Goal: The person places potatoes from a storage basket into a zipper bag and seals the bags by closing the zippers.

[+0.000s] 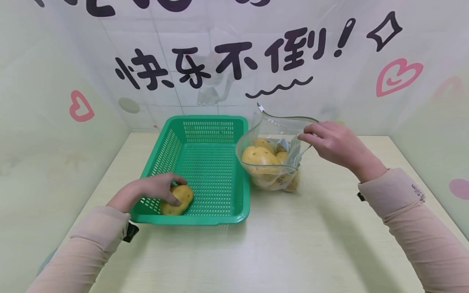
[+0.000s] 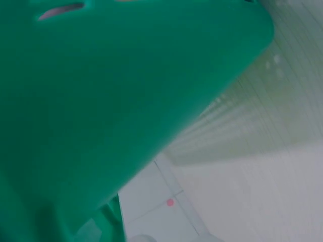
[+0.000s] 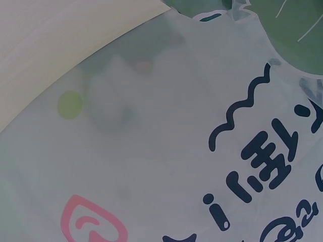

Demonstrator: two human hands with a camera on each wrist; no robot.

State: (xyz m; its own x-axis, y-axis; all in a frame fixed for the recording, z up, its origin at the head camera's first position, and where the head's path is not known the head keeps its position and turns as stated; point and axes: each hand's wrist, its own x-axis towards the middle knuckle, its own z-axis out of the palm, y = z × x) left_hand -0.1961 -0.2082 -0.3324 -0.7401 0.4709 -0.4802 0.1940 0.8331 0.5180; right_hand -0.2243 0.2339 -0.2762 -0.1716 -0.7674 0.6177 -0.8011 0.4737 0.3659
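In the head view my left hand (image 1: 161,188) reaches into the green plastic basket (image 1: 242,203) and grips a yellow potato (image 1: 185,198) at its near left corner. To the right of the basket stands a clear zip bag (image 1: 269,183) with several potatoes (image 1: 261,156) inside, its mouth spread wide. My right hand (image 1: 331,142) pinches the right side of the bag's rim. The basket wall (image 2: 126,91) fills much of the left wrist view and hides the left hand. The right wrist view does not show the right hand's fingers.
A pale wooden table (image 1: 293,244) carries the basket and bag. Behind it hangs a white backdrop (image 1: 205,32) with black lettering, and similar sheets with pink hearts (image 1: 82,106) close off both sides.
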